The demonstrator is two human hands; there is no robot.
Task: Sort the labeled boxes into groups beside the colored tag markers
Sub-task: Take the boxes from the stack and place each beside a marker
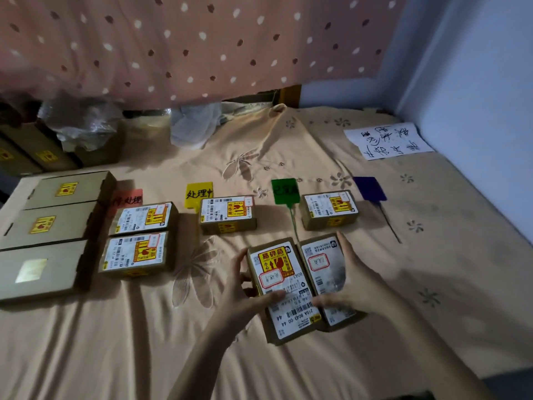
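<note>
Two small brown cardboard boxes with white shipping labels are held side by side, touching, low over the peach flower-embroidered bedsheet (375, 284) near the front of the bed. The left-hand box with a yellow fragile sticker (284, 290) is gripped by the left hand (245, 298): its fingers (240, 262) are curled round the box's left edge and the thumb is laid across the label. The right-hand box with a red-framed stamp (327, 277) is clasped by the right hand (354, 281), whose fingers are wrapped along its right side, the thumb pressed on the near part of the label. Whether the boxes rest on the sheet cannot be told.

Four coloured tag markers are set in a row farther back. Beside the red tag (127, 199), two labelled boxes are laid one behind the other, the rear one (142, 217) and the front one (137, 254), close together. One labelled box (227, 215) is placed just right of the yellow tag (199, 194). Another labelled box (328, 209) is set between the green tag (285, 190) and the dark blue tag (369, 188).

At the left edge three larger plain brown boxes (54, 223) are lined up. A white sheet of handwritten paper (388, 141) is lying at the far right, near the blue wall (476, 82).
</note>
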